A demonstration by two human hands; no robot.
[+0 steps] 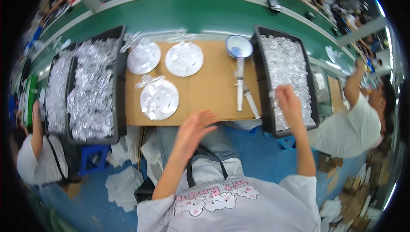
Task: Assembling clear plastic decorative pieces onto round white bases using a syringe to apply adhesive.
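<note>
Right hand: over the right black bin, nearer its front end than its back. Fingers bent in, thumb close, so a narrow grip. Motion blur at the fingertips; can't tell if a piece is pinched or not. The clear plastic pieces lie right under and around those fingertips, filling most of the bin's length. Can't tell contact either.

Left hand: at the front edge of the cardboard sheet, about mid-width. Fingers extended, wide, pointing right; nothing visible in it. Nearest thing is the front plate, just left of it, apart.

On the sheet: three round white plates, each with clear pieces on top. Front one sits near the front edge, left of centre. The other two are toward the back edge: one plate by the back left corner, another plate to its right. Small bowl, white with blue rim, at the back edge, right part. Large syringe runs from the bowl toward the front edge; a thinner syringe slants toward the front right corner.

Two more black bins off the sheet's left edge, also full of clear pieces.
</note>
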